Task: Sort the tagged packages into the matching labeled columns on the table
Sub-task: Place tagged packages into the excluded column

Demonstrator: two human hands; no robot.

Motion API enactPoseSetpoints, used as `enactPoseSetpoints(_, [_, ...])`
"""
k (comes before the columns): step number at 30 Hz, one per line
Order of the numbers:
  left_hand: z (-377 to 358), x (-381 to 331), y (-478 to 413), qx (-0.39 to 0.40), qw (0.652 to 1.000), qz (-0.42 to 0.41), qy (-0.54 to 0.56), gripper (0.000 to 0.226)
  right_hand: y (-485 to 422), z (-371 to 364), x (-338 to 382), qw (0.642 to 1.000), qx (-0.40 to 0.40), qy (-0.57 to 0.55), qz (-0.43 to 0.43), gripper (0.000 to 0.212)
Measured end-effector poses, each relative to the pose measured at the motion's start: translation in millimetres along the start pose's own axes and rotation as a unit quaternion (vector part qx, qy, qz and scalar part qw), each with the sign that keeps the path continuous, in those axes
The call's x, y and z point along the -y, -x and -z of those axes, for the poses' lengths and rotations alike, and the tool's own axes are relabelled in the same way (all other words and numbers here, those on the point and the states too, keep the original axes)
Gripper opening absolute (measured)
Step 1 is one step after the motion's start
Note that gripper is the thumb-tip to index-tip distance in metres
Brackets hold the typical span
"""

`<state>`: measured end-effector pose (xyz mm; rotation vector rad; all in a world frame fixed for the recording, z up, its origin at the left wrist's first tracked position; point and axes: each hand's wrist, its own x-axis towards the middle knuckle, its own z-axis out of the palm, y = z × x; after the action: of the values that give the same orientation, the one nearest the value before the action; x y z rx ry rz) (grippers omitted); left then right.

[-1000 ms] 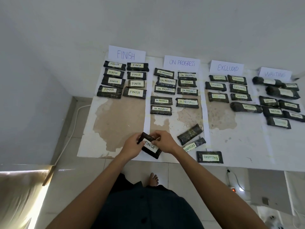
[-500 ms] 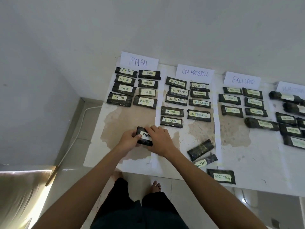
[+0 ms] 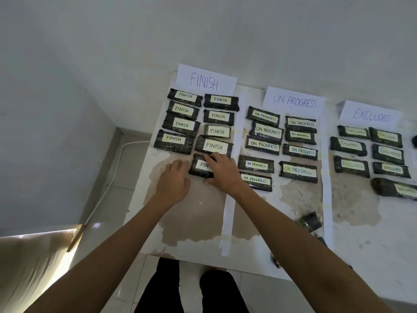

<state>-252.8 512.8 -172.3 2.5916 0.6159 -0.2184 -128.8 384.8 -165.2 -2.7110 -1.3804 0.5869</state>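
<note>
A dark wrapped package tagged FINISH (image 3: pixel 199 166) lies flat on the table (image 3: pixel 198 213), at the bottom of the right row under the FINISH sheet (image 3: pixel 205 81). My right hand (image 3: pixel 222 171) rests on top of it, fingers over its right half and thumb at its near edge. My left hand (image 3: pixel 174 180) lies flat just to the package's left, fingertips at its end. Several FINISH packages (image 3: pixel 173 139) fill the column above. The ON PROGRESS sheet (image 3: pixel 293 101) and EXCLUDED sheet (image 3: pixel 371 116) head their own filled columns.
A loose dark package (image 3: pixel 309 221) lies near the front of the table, partly hidden by my right forearm. White paper strips (image 3: pixel 228 222) divide the columns. A white cable (image 3: pixel 108 188) runs along the floor at the left. My legs stand below the table's front edge.
Both hands carried the FINISH package from the table's front edge up into the FINISH column and laid it flat below the last package. The left hand has slid off to its left.
</note>
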Motion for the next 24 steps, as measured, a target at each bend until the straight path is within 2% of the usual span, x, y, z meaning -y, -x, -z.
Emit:
enactPoseSetpoints(5, [-3.7, -1.8, 2.9, 0.014, 0.999, 0.004, -0.041, 0.058, 3.4, -7.4, -4.2, 1.0, -0.013, -0.016, 0.014, 0.082])
enactPoseSetpoints(10, [5.5, -24.5, 14.1, -0.012, 0.999, -0.02, -0.035, 0.058, 21.6, 2.0, -6.5, 0.999, -0.021, -0.045, 0.017, 0.073])
enactPoseSetpoints(18, [11.9, -81.6, 49.8, -0.033, 0.995, -0.083, -0.034, 0.056, 104.3, 29.9, -30.4, 0.997, -0.032, -0.059, 0.05, 0.054])
enactPoseSetpoints(21, [1.8, -104.4, 61.1, -0.022, 0.995, -0.095, -0.02, 0.056, 139.9, 32.7, -54.8, 0.997, -0.018, -0.064, 0.034, 0.048])
enactPoseSetpoints(24, [-16.4, -124.1, 72.8, 0.002, 0.994, -0.107, 0.002, 0.058, 172.9, 27.6, -85.0, 0.998, 0.02, -0.06, -0.005, 0.056])
